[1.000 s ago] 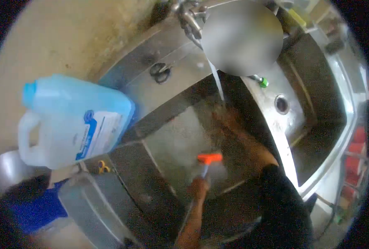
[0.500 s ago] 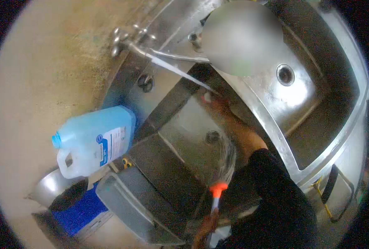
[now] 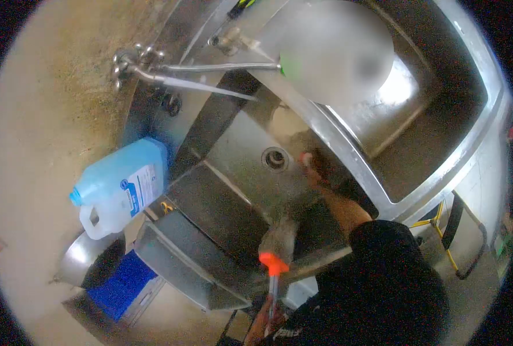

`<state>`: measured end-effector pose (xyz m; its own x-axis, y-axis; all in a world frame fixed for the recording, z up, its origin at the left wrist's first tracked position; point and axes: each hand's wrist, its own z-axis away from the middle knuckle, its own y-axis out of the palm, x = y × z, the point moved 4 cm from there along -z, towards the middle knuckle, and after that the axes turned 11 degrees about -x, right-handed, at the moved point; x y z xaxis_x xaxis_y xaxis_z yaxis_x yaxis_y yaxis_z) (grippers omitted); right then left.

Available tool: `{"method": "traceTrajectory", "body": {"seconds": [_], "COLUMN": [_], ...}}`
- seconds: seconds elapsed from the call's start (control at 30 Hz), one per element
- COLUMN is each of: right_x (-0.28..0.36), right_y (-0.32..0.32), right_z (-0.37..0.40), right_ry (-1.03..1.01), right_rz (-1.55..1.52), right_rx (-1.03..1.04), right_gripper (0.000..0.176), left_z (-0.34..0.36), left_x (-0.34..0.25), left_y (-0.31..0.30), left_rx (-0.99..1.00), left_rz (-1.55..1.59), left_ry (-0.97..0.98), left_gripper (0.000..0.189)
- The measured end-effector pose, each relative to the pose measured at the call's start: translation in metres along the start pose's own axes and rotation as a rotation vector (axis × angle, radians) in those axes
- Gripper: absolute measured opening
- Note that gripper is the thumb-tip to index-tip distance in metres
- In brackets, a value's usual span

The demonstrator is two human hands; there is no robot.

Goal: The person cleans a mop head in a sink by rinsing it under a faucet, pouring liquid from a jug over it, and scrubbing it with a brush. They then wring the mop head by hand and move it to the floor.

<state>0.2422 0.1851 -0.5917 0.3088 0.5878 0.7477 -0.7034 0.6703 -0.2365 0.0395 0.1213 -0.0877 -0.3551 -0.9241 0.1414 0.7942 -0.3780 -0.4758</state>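
Observation:
My right hand [image 3: 313, 167] reaches into the near sink basin [image 3: 233, 144], right of its drain [image 3: 275, 158]. Its fingers are closed around something small, pale and reddish, too blurred to name. At the bottom, my left hand [image 3: 263, 323] grips the metal handle of a mop [image 3: 274, 263] with an orange socket. The mop's greyish strands hang blurred over the basin's near side. A stream of water [image 3: 210, 88] runs from the wall tap [image 3: 135, 66] into the basin.
A jug of blue liquid [image 3: 124, 187] stands at the left. Below it are a metal bowl [image 3: 83, 256], a blue mat-like item [image 3: 124, 285] and a grey bin [image 3: 176, 262]. A second basin [image 3: 406, 135] lies right. A yellow-and-black folding frame [image 3: 450, 248] stands beyond.
The view has shifted, so the tap and jug sit further left. My right hand has moved down through the basin towards me, past the drain. The mop strands have bunched closer together.

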Motion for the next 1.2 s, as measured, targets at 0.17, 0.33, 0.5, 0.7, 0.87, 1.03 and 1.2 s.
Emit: {"method": "traceTrajectory", "body": {"seconds": [0.17, 0.33, 0.5, 0.7, 0.87, 1.03, 1.2], "right_x": [-0.003, -0.03, -0.059, -0.076, -0.083, -0.002, 0.233], "right_y": [0.022, -0.047, -0.007, -0.019, -0.049, -0.058, -0.015], "right_z": [0.007, 0.018, 0.033, -0.007, -0.051, -0.079, -0.016], "right_ry": [-0.002, 0.08, 0.057, -0.077, -0.259, -0.629, -0.707], "right_rz": [0.012, -0.041, 0.139, 0.261, 0.324, 0.433, 0.265], "right_rx": [0.075, -0.32, 0.067, 0.116, -0.045, -0.115, 0.078], "right_gripper": [0.037, 0.038, 0.039, 0.04, 0.038, 0.033, 0.037], "left_z": [-0.01, -0.023, -0.017, -0.011, -0.144, -0.263, -0.323], "left_x": [0.019, -0.016, -0.137, -0.211, -0.212, -0.194, -0.209], "left_y": [0.001, 0.013, 0.064, 0.092, 0.162, 0.204, 0.162], "left_rx": [0.309, 0.268, 0.878, 1.512, 1.578, 1.135, 0.657], "left_rz": [0.429, 0.577, 1.011, 1.478, 1.517, 1.227, 0.635], "left_ry": [-0.232, -0.142, -0.224, -0.203, -0.158, 0.096, 0.303], "left_gripper": [0.049, 0.048, 0.045, 0.044, 0.033, 0.027, 0.041]}}
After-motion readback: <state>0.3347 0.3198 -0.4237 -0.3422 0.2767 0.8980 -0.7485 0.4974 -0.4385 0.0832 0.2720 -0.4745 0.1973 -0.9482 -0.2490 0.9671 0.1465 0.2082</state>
